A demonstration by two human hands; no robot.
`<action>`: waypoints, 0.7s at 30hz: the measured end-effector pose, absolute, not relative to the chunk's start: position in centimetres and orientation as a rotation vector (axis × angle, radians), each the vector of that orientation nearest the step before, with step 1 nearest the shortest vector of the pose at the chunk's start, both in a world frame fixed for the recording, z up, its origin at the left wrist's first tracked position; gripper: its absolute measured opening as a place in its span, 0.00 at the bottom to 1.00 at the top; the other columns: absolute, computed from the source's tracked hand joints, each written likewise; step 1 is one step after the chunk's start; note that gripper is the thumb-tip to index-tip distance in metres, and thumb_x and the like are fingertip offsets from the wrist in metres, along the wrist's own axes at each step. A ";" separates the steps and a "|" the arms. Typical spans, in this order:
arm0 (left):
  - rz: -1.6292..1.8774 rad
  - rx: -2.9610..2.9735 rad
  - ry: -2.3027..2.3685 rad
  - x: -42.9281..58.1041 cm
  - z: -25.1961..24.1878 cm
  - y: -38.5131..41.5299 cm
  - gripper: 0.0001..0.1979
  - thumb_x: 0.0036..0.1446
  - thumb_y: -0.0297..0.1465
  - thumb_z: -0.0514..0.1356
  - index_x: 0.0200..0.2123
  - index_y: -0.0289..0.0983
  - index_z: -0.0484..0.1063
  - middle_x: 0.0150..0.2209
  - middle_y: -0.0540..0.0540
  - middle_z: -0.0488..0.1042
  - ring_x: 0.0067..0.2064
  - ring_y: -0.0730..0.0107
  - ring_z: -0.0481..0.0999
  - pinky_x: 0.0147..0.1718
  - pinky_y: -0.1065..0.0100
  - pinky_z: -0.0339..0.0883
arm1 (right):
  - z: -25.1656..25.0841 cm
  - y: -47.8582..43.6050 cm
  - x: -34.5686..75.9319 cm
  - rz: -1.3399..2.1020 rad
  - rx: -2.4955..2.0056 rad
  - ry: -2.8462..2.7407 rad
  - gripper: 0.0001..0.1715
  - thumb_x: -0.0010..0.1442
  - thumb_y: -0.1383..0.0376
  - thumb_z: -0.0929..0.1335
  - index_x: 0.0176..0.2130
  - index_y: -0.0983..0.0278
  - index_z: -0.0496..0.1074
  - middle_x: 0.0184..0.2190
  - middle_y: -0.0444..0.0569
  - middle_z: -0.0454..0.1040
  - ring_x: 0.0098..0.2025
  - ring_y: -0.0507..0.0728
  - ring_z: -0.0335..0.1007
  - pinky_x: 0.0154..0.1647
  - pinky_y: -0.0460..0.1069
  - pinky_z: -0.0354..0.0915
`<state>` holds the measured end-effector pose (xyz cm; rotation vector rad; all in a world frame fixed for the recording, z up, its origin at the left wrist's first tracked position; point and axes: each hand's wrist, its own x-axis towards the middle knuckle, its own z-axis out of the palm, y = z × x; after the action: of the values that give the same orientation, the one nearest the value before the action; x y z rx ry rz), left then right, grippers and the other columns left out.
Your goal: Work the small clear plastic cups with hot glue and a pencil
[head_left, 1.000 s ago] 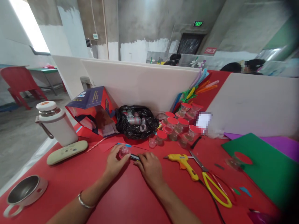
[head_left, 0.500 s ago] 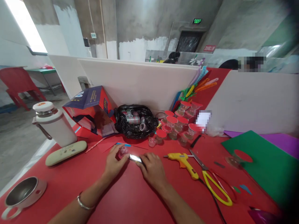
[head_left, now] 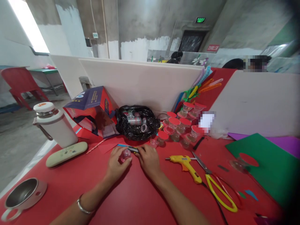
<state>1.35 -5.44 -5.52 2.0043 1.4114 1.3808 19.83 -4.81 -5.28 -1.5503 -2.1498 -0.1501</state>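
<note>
My left hand (head_left: 116, 163) is closed around a small clear plastic cup (head_left: 127, 153) on the red table (head_left: 131, 200). My right hand (head_left: 148, 160) is pinched on a small dark tool with a shiny blade (head_left: 133, 149), whose tip points at the cup. Both hands rest on the table, almost touching each other. A metal bangle (head_left: 83, 207) is on my left wrist.
A black bag of tape rolls (head_left: 137, 122) and several red-lidded cups (head_left: 178, 125) lie just beyond my hands. A yellow glue gun (head_left: 186, 164) and yellow-handled scissors (head_left: 217, 186) lie to the right, a green foam sheet (head_left: 267, 162) farther right. A white flask (head_left: 53, 123), a case (head_left: 67, 153) and a metal bowl (head_left: 23, 193) stand left.
Both hands have slid a little away from me, toward the black bag, keeping the cup and the tool. The tool's blade is less exposed than half a second ago.
</note>
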 end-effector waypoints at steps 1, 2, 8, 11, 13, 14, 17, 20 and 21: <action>1.372 2.017 1.412 1.3 -5.6 -5.4 0.17 0.51 0.30 0.64 0.46 0.39 0.76 0.44 0.43 0.78 0.47 0.57 0.77 0.49 0.55 0.72 | -5.0 -4.5 19.6 -0.153 -1.564 -2.147 0.13 0.67 0.62 0.70 0.51 0.62 0.76 0.41 0.52 0.76 0.43 0.60 0.71 0.40 0.52 0.60; 1.363 2.029 1.414 1.3 -5.7 -5.4 0.17 0.51 0.30 0.64 0.46 0.39 0.76 0.45 0.43 0.78 0.48 0.57 0.77 0.49 0.54 0.72 | -4.8 -4.1 19.4 -0.157 -1.576 -2.143 0.14 0.67 0.62 0.69 0.51 0.62 0.76 0.41 0.52 0.76 0.43 0.60 0.71 0.41 0.52 0.60; 1.277 2.113 1.390 1.3 -5.8 -5.5 0.16 0.50 0.29 0.64 0.44 0.40 0.76 0.44 0.43 0.79 0.46 0.58 0.78 0.46 0.57 0.74 | -5.1 -3.5 18.2 -0.161 -1.541 -2.135 0.15 0.68 0.61 0.68 0.52 0.62 0.76 0.41 0.53 0.76 0.43 0.61 0.69 0.41 0.53 0.60; 1.231 2.146 1.371 1.4 -5.7 -5.5 0.16 0.50 0.28 0.63 0.44 0.41 0.76 0.43 0.43 0.79 0.45 0.58 0.78 0.46 0.57 0.74 | -5.8 -3.7 18.4 -0.163 -1.458 -2.065 0.14 0.68 0.62 0.67 0.50 0.63 0.77 0.42 0.53 0.76 0.44 0.60 0.69 0.43 0.53 0.60; 1.203 2.160 1.372 1.5 -5.8 -5.5 0.16 0.50 0.29 0.63 0.45 0.40 0.76 0.43 0.43 0.80 0.45 0.57 0.78 0.46 0.56 0.73 | -6.0 -3.8 18.9 -0.184 -1.415 -1.993 0.14 0.70 0.63 0.65 0.49 0.64 0.77 0.42 0.54 0.77 0.44 0.60 0.69 0.45 0.53 0.61; 1.190 2.166 1.378 1.5 -5.8 -5.5 0.17 0.50 0.29 0.63 0.45 0.40 0.76 0.43 0.43 0.80 0.45 0.57 0.78 0.46 0.56 0.73 | -6.0 -3.8 19.2 -0.197 -1.400 -1.959 0.15 0.70 0.63 0.64 0.49 0.64 0.78 0.42 0.54 0.77 0.44 0.60 0.70 0.45 0.53 0.61; 1.158 2.172 1.419 1.4 -5.9 -5.5 0.16 0.50 0.31 0.64 0.45 0.41 0.77 0.44 0.43 0.80 0.46 0.54 0.78 0.47 0.53 0.72 | -5.5 -3.7 20.4 -0.215 -1.416 -1.891 0.18 0.72 0.62 0.62 0.48 0.64 0.78 0.40 0.54 0.78 0.42 0.59 0.71 0.46 0.52 0.62; 1.129 2.173 1.458 1.4 -6.0 -5.5 0.16 0.50 0.32 0.65 0.45 0.41 0.77 0.44 0.43 0.80 0.46 0.53 0.78 0.48 0.51 0.71 | -4.4 -3.4 21.5 -0.167 -1.620 -1.820 0.19 0.72 0.60 0.61 0.51 0.63 0.78 0.42 0.54 0.80 0.42 0.57 0.75 0.43 0.49 0.64; 1.120 2.173 1.467 1.3 -5.9 -5.5 0.16 0.50 0.32 0.66 0.45 0.41 0.77 0.44 0.43 0.81 0.47 0.52 0.78 0.48 0.50 0.70 | -3.8 -3.4 21.8 -0.131 -1.733 -1.793 0.20 0.71 0.59 0.62 0.53 0.62 0.77 0.43 0.54 0.80 0.42 0.58 0.76 0.41 0.48 0.64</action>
<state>1.33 -5.55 -5.94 2.1733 1.4666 1.1195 21.79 -3.35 -3.83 -1.7333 -1.7934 -0.1312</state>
